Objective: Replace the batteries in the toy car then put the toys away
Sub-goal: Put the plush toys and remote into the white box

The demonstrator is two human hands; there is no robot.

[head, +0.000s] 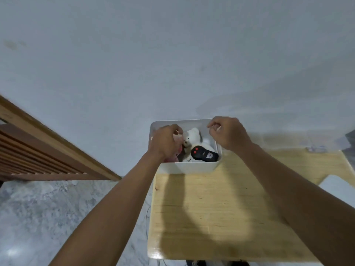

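Entry: white bin (pixel 189 167) stood at the far left corner of the wooden worktop (pixel 221 208), centre of the frame, close against the pale wall.

Contents of bin:
- white teddy bear (pixel 193 135), lying towards the upper middle;
- black controller (pixel 204 155) with two red buttons, resting on top at the lower right, against the near wall;
- pink toy (pixel 173 159), at the left side, mostly covered by a hand.

Left hand (pixel 166 143) reached into the left side of the bin, its fingers (pixel 177 131) curled round the top of the pink toy, just beside the bear's head.

Right hand (pixel 229 132) was over the upper right corner of the bin. Fingers were curled, thumb and forefinger drawn together at the rim. Could not tell whether they pinched the rim or held nothing.

Surroundings: slatted wooden frame (pixel 38 150) at the left of the frame; grey marbled floor (pixel 48 217) at the lower left.
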